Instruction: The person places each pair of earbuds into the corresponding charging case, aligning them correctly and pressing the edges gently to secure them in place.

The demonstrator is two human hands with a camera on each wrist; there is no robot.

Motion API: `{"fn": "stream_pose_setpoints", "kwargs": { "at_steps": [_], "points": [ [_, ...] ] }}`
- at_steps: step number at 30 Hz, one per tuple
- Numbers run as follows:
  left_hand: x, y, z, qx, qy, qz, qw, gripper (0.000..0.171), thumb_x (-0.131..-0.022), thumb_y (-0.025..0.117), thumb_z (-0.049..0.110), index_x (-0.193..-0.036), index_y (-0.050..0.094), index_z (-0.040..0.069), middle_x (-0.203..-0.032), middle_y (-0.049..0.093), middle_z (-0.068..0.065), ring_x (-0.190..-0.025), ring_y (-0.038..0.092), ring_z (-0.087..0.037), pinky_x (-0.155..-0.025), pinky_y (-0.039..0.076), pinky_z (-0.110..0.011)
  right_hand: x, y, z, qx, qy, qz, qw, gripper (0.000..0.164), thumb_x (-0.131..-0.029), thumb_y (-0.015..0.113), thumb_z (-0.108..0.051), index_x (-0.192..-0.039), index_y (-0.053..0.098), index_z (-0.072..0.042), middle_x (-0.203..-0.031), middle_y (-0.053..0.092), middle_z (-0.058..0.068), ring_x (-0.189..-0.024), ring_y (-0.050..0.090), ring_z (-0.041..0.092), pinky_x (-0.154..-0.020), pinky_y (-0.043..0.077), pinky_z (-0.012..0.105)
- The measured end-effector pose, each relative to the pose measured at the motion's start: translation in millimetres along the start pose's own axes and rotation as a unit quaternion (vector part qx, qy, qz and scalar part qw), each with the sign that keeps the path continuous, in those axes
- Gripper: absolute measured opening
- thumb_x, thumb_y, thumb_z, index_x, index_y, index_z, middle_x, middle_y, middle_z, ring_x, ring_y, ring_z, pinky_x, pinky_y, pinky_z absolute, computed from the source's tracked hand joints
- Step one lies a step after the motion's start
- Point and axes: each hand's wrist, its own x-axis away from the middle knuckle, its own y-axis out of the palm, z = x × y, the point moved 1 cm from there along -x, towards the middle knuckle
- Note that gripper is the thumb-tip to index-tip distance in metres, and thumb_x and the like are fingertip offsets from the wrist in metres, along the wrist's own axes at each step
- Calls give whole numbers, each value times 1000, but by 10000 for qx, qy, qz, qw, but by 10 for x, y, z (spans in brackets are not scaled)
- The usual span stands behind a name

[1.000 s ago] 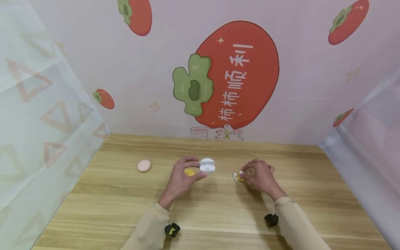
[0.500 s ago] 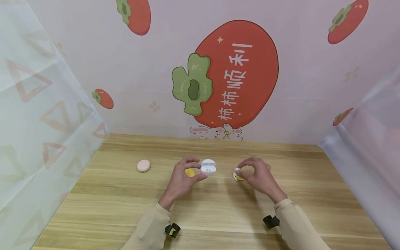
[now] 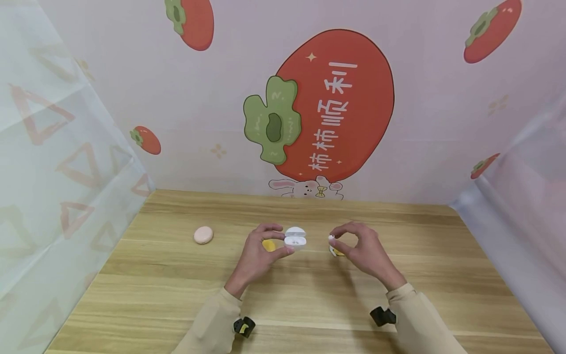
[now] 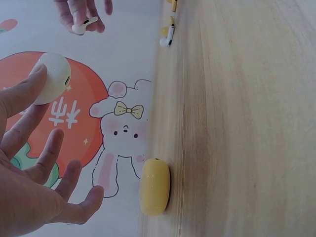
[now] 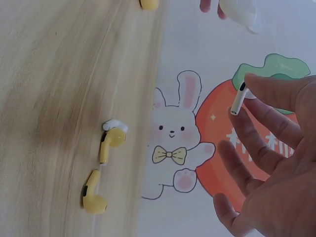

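Note:
My left hand (image 3: 258, 250) holds a white earbud case (image 3: 295, 240) above the table, its lid up, between thumb and fingers. In the head view the case's inside faces me. My right hand (image 3: 364, 248) pinches a white earbud (image 5: 238, 100) by thumb and fingertip, to the right of the case and apart from it. Below that hand lie another white earbud (image 5: 114, 125) and two yellow earbuds (image 5: 94, 193) on the table. One yellow earbud touches or overlaps the white one. Under my left hand a yellow earbud case (image 4: 155, 187) rests on the wood, partly hidden in the head view.
A round pale pink case (image 3: 203, 235) lies to the left on the wooden table (image 3: 168, 295). Behind the table stands a printed backdrop (image 3: 199, 98) with persimmons and a rabbit. Fabric side walls (image 3: 66, 147) border the left and right.
My right hand has lifted the white earbud off the group on the table and moved left towards the white case. My left hand and the case have hardly moved.

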Motion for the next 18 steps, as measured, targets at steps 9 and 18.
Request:
{"fn": "stream_pose_setpoints", "kwargs": {
  "at_steps": [9, 18],
  "points": [
    [5, 11, -3, 29, -3, -25, 10000, 24, -79, 88, 12, -96, 77, -1, -123, 62, -19, -120, 54, -33, -105, 35, -55, 9, 5, -80, -36, -47, 71, 10000, 10, -90, 79, -17, -99, 75, -16, -93, 70, -7, -100, 62, 21, -90, 47, 53],
    [6, 18, 16, 76, 12, -43, 10000, 25, -79, 88, 12, -96, 77, -2, -123, 61, -21, -120, 53, -34, -105, 35, -55, 20, 11, -126, -20, -529, 178, 9984, 20, -90, 78, -10, -109, 77, -14, -98, 72, -6, -100, 62, 20, -91, 47, 53]
  ]
}}
